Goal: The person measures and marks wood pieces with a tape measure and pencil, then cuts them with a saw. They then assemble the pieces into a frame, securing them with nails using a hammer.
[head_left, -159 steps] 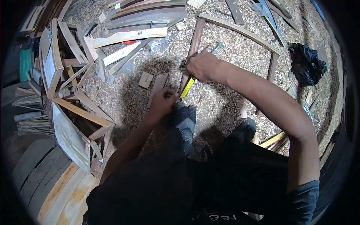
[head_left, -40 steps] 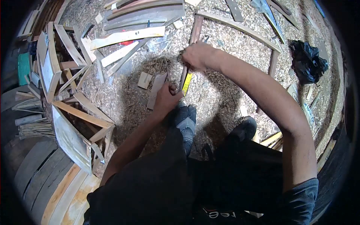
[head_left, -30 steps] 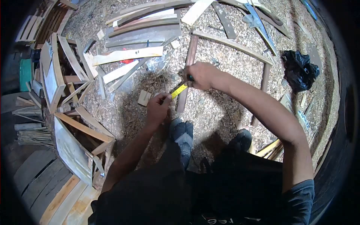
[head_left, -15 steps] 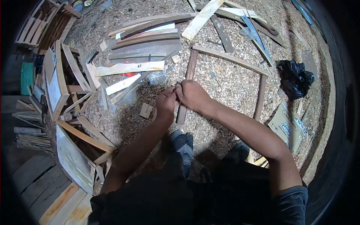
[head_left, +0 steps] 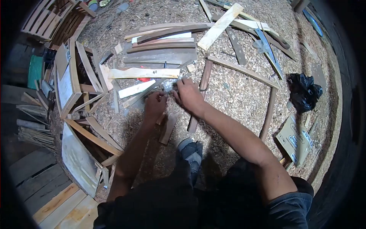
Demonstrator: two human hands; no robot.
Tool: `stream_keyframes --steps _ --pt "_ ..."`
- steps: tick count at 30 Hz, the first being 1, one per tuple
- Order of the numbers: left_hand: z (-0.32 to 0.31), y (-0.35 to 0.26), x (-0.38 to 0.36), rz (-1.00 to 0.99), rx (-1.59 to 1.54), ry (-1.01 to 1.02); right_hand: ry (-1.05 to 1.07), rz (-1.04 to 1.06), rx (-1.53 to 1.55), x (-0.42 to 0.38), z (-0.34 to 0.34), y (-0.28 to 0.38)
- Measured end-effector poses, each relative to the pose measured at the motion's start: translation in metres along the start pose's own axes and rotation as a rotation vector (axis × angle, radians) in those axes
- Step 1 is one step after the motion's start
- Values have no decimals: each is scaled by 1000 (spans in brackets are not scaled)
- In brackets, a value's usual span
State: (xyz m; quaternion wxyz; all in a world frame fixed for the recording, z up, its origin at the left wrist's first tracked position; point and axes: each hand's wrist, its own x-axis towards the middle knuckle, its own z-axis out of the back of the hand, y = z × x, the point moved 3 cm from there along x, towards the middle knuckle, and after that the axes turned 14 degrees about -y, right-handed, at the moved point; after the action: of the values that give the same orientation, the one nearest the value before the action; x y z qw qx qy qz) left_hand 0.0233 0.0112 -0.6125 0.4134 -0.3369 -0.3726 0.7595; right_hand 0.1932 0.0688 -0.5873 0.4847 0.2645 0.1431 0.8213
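My left hand [head_left: 154, 106] is closed in a pinch above a short wooden piece [head_left: 168, 129]; whatever its fingertips hold is too small to make out. Just to the right, my right hand [head_left: 189, 95] has its thumb and fingers apart, at the edge of a clear plastic bag [head_left: 167, 84]. It hangs beside the left bar [head_left: 206, 74] of a three-sided wooden frame lying on wood shavings. The frame's long top bar [head_left: 244, 70] and right bar [head_left: 269, 114] reach away to the right. A small dark item [head_left: 203, 90] shows on the left bar.
Wooden strips [head_left: 164, 45] and a pale board [head_left: 144, 73] lie ahead. A blue handsaw [head_left: 270, 49], black plastic bag [head_left: 304, 92] and cardboard piece [head_left: 294, 140] are on the right. Wooden crates [head_left: 82, 82] stand at left. My shoe [head_left: 190, 152] is close to the frame.
My hands have parted. The right hand has left the frame's left bar and gone toward the clear plastic bag; the left has moved left. The view has shifted slightly.
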Motion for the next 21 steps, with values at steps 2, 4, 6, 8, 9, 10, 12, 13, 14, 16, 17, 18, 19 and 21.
stream_keyframes --steps 2,4,6,8,9,10,12,13,14,16,17,18,19,21 --pt "3 8 4 -144 97 -85 5 49 -44 0 -9 8" --pt "3 19 6 -256 88 -153 29 116 -114 -4 -21 11" --pt "4 22 9 -376 87 -186 33 167 -164 -7 -28 13" --pt "5 22 9 -496 93 -179 41 197 -192 -11 -33 11" --pt "4 23 8 -502 97 -170 39 204 -192 -12 -34 9" --pt "3 24 7 -509 101 -159 37 210 -193 -13 -34 7" --pt "3 21 4 -542 114 -152 -17 238 -132 -16 -28 3" --pt "3 17 3 -567 120 -156 -65 251 -92 -18 -22 2" --pt "2 12 4 -596 124 -159 -115 263 -56 -18 -15 0" --pt "-4 0 11 -674 103 -166 -111 210 -46 -18 1 -10" --pt "-8 -5 16 -684 99 -149 -113 180 -50 -18 10 -16" --pt "-12 -12 18 -690 96 -133 -113 152 -52 -21 17 -24" --pt "-16 -24 21 -785 146 -129 -111 150 -74 -22 26 -33" --pt "-33 -35 30 -812 77 -80 -86 99 -153 -27 47 -49"
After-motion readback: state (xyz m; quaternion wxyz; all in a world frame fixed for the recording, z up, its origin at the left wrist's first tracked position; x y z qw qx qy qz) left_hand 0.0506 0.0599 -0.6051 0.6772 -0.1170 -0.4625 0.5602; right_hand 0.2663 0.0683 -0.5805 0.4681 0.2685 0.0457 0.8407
